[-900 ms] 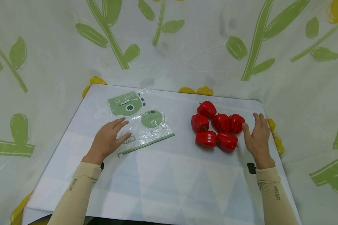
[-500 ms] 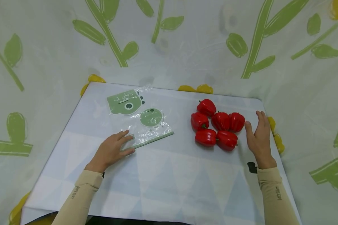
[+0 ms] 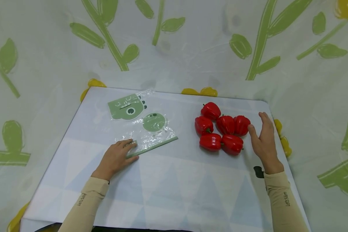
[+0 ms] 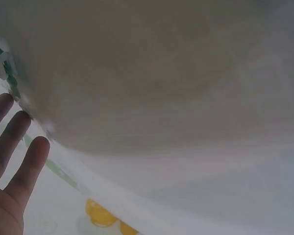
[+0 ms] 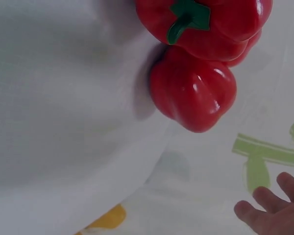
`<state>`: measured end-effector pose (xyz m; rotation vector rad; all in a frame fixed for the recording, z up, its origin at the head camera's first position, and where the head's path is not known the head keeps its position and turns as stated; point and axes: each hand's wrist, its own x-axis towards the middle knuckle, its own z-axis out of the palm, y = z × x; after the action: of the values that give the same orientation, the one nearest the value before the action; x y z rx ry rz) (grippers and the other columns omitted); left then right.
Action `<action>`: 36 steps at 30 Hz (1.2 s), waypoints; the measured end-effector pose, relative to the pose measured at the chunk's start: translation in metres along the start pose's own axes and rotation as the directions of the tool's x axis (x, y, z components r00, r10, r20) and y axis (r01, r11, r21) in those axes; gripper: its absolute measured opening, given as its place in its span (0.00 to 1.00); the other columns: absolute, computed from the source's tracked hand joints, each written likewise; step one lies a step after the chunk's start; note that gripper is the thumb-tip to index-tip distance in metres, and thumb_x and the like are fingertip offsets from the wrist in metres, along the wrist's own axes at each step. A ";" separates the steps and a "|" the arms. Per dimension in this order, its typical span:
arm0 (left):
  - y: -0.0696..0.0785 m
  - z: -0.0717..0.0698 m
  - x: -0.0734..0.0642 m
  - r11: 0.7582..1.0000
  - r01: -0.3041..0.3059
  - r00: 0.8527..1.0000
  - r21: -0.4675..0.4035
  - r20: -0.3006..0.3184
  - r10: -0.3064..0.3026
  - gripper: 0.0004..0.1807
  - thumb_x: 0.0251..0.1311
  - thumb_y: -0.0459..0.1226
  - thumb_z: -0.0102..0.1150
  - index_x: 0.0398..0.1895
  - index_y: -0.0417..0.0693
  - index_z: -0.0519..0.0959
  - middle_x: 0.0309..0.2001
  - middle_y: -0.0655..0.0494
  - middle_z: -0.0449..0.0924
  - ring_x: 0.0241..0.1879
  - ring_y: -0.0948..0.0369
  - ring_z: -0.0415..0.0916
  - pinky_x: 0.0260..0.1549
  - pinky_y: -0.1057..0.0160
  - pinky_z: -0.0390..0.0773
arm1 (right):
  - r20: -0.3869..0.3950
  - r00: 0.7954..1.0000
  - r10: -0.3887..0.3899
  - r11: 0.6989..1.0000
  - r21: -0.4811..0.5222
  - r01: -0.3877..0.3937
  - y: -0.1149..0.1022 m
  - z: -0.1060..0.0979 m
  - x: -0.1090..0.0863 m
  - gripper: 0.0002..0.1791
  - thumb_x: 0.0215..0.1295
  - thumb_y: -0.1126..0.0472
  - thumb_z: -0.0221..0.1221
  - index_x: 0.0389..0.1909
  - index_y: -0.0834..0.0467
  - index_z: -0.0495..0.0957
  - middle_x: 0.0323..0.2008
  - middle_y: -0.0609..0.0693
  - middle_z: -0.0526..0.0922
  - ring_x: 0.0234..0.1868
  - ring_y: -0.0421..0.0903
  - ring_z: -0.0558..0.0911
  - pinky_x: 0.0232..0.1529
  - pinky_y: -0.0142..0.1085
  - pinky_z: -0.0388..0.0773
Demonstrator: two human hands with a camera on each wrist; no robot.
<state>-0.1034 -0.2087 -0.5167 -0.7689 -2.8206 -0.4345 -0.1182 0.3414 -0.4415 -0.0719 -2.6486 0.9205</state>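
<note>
A clear zip bag (image 3: 153,122) with a green dinosaur print lies flat at the left of the table. My left hand (image 3: 116,159) is over its near left corner, fingers on the plastic and thumb at the green zip strip (image 3: 159,145). Straight, spread fingers (image 4: 36,152) show in the left wrist view. To the right, several red bell peppers (image 3: 225,125) stand and lie in a close cluster. My right hand (image 3: 265,141) is just right of them with its fingers extended, holding nothing. One pepper (image 5: 193,90) shows close up in the right wrist view.
The table (image 3: 168,190) has a white cloth with pale blue triangles. Behind and around it hangs a whitish curtain (image 3: 191,64) with green leaves and yellow flowers. A small black thing (image 3: 258,172) shows at the right wrist.
My left hand has come down and nearer, from above the bag's middle left to its near corner by the zip strip. The right hand stays beside the peppers, and the bag lies as before.
</note>
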 end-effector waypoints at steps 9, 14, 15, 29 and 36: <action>0.003 0.000 0.003 1.000 -0.002 1.000 0.022 -0.029 0.002 0.22 0.52 0.49 0.65 0.49 0.50 0.80 0.51 0.48 0.77 0.49 0.48 0.74 0.39 0.46 0.74 | 0.068 0.997 -0.046 0.999 0.025 0.044 -0.006 0.006 -0.003 0.40 0.64 0.52 0.56 0.73 0.42 0.45 0.72 0.42 0.49 0.71 0.44 0.48 0.65 0.57 0.52; 0.006 0.000 0.008 0.999 -0.028 0.997 0.041 -0.069 0.031 0.13 0.56 0.44 0.62 0.42 0.51 0.83 0.44 0.52 0.81 0.42 0.50 0.77 0.33 0.50 0.74 | 0.093 0.992 -0.080 0.996 0.055 0.075 -0.012 0.010 -0.008 0.43 0.61 0.54 0.60 0.72 0.43 0.46 0.72 0.43 0.50 0.71 0.44 0.50 0.63 0.60 0.54; 0.006 0.000 0.010 0.998 -0.031 0.997 0.050 -0.073 0.035 0.11 0.56 0.43 0.62 0.41 0.51 0.84 0.41 0.53 0.81 0.40 0.51 0.77 0.31 0.52 0.74 | 0.097 0.991 -0.087 0.995 0.058 0.082 -0.013 0.010 -0.008 0.44 0.60 0.55 0.61 0.72 0.43 0.47 0.72 0.43 0.50 0.71 0.44 0.50 0.62 0.60 0.55; 0.016 -0.003 0.023 0.992 -0.074 0.997 0.100 0.021 0.072 0.08 0.55 0.41 0.63 0.36 0.50 0.84 0.32 0.55 0.81 0.30 0.53 0.75 0.28 0.54 0.75 | 0.117 0.980 -0.162 0.985 0.070 0.155 -0.027 0.020 -0.013 0.49 0.55 0.59 0.65 0.72 0.43 0.47 0.71 0.45 0.52 0.70 0.45 0.52 0.61 0.59 0.58; 0.008 0.006 0.025 0.999 -0.033 0.999 -0.009 0.037 0.034 0.10 0.55 0.42 0.64 0.38 0.50 0.85 0.32 0.59 0.78 0.30 0.60 0.76 0.29 0.58 0.77 | 0.126 0.977 -0.173 0.982 0.092 0.162 -0.028 0.022 -0.014 0.48 0.54 0.59 0.66 0.72 0.45 0.49 0.70 0.44 0.54 0.70 0.45 0.53 0.61 0.59 0.59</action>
<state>-0.1204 -0.1883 -0.5143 -0.8330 -2.8369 -0.4320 -0.1108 0.3045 -0.4449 0.2378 -2.6834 1.0062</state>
